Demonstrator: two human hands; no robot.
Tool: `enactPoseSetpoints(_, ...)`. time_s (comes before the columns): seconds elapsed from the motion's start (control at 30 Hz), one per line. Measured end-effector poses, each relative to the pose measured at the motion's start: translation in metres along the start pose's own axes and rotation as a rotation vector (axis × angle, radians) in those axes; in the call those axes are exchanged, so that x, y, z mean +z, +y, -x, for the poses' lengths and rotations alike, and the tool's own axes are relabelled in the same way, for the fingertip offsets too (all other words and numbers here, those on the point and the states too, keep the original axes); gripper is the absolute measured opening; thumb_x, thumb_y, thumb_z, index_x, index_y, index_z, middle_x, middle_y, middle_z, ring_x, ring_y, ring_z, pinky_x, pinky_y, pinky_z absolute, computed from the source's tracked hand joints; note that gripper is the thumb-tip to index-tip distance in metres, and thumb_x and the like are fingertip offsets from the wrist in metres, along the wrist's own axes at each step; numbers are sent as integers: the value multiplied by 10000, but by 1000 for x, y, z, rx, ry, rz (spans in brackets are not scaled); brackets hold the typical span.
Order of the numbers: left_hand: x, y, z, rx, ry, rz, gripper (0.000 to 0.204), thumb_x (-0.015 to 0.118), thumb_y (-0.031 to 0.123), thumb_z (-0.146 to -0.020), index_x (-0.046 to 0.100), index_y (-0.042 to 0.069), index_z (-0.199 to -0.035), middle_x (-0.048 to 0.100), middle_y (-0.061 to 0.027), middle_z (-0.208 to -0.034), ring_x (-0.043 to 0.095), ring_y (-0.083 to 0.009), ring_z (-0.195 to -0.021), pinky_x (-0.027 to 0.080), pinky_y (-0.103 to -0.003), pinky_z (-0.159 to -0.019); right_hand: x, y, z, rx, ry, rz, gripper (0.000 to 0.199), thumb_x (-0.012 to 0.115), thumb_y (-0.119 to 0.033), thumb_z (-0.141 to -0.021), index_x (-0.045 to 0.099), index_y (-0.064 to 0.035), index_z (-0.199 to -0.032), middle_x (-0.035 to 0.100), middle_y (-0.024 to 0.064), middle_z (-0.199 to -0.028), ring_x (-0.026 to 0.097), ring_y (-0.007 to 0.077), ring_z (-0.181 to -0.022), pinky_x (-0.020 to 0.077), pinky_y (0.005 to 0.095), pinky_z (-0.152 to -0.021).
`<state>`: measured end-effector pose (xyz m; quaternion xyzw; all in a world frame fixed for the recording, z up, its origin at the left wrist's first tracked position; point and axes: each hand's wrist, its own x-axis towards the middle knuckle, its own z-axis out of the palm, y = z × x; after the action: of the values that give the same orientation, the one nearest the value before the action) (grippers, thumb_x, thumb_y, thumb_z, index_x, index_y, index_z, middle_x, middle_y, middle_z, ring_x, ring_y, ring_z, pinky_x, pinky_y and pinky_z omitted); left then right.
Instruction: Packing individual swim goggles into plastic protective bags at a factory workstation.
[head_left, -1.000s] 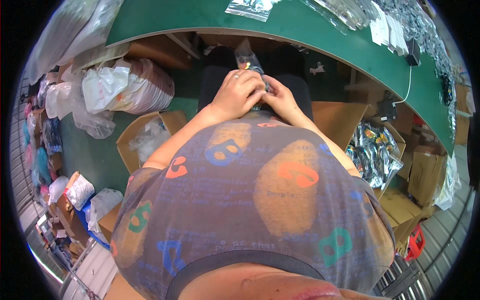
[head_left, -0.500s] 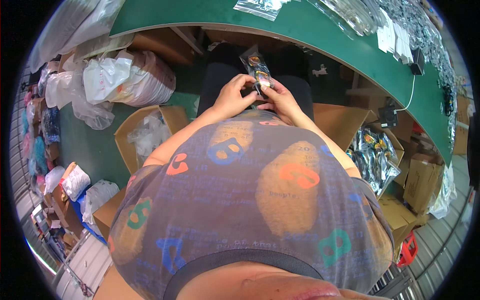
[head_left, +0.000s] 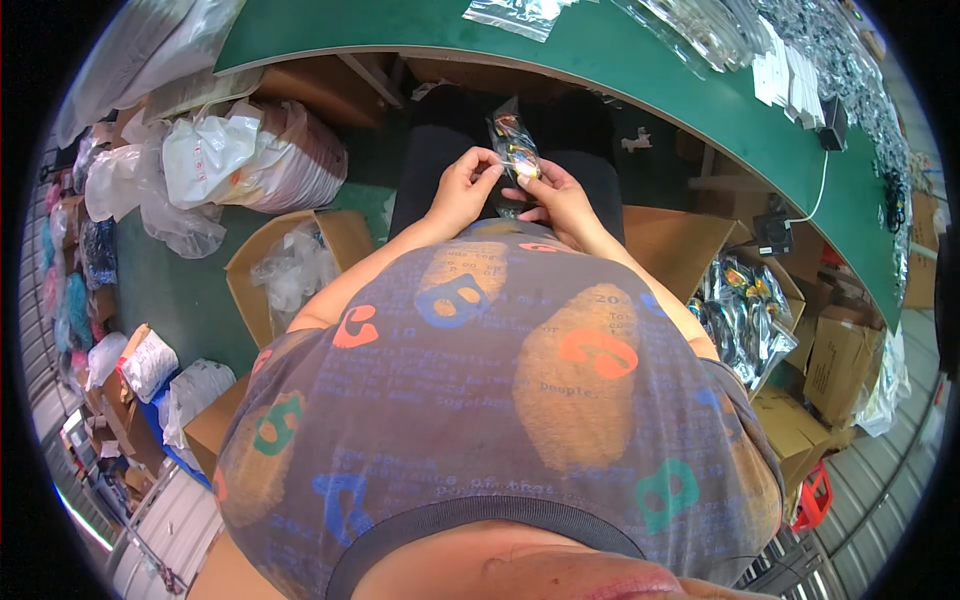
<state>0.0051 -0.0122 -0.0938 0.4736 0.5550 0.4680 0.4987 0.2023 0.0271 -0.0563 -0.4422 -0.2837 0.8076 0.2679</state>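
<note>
- The green counter (head_left: 400, 28) curves across the top of the scene, its near edge just beyond the knees.
- A person in a printed grey shirt (head_left: 470, 400) sits before it, dark-clad legs (head_left: 440, 130) reaching beneath.
- A bulging white sack (head_left: 305, 165) stands on the floor to the left, near the counter.
- A cardboard box (head_left: 670, 235) stands at the right, filled with shiny dark packs (head_left: 745, 315) (flashes of yellow and orange show among them).
- A smaller carton (head_left: 345, 240) sits at the left, crumpled clear bags (head_left: 295, 265) inside.
- The right hand (head_left: 557, 195) is clamped on the near end of the packet, thumb on top.
- The left hand (head_left: 465, 190) has thumb and fingertips drawn together at the packet's left edge; whether they grip it, one cannot tell.
- The packet (head_left: 513, 135), slim, glossy and dark with bright patches, is held above the lap between the legs, its far end toward the counter.
- A black adapter (head_left: 833, 128) rests at the counter's right edge.
</note>
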Motion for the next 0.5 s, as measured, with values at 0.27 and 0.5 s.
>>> enactPoseSetpoints(0.27, -6, 6, -2, 4, -31, 23, 64, 616, 85, -1009, 622, 48, -1061, 638, 18, -894, 575, -44, -804, 466, -229, -714, 7, -1, 2, -141, 50, 518, 690, 786, -141, -894, 445, -35, -1485, 695, 116, -1092, 716, 131, -727, 513, 237, -531)
enactPoseSetpoints(0.5, -2, 44, 2, 257, -238, -348, 94, 607, 112, -1006, 624, 46, -1070, 665, -73, -958, 673, -228, -890, 518, -332, -771, -3, 7, -5, -213, 91, 826, 693, 801, -229, -871, 471, -84, -1463, 677, 119, -1086, 698, 134, -675, 535, 249, -539)
